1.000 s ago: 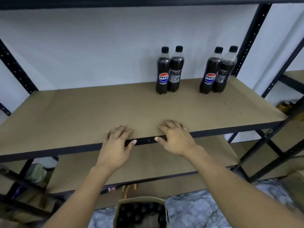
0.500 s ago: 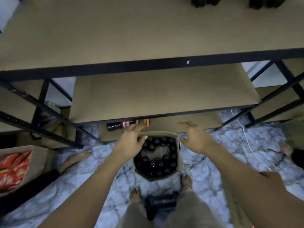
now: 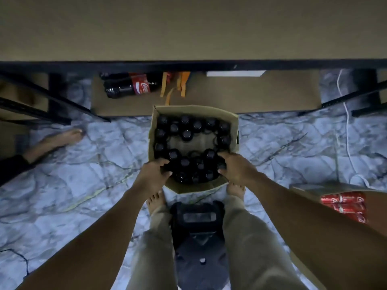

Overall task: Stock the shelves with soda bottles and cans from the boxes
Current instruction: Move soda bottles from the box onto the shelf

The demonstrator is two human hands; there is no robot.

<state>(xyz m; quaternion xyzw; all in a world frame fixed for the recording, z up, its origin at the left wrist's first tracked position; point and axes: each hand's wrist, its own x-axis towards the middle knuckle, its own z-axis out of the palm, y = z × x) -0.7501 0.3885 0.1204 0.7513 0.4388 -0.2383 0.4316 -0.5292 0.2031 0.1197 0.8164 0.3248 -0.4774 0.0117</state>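
A bare foot is seen at left on the marble floor. A Coca-Cola bottle lies on the bottom shelf. Near it, black-capped soda bottles fill an open cardboard box. The left hand and right hand are curled round bottles at its near edge. Red cans are stacked at right.

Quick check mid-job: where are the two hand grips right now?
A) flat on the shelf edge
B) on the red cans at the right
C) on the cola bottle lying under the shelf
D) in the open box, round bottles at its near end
D: the left-hand grip and right-hand grip both reach into the box, fingers curled round black-capped bottles at its near end.
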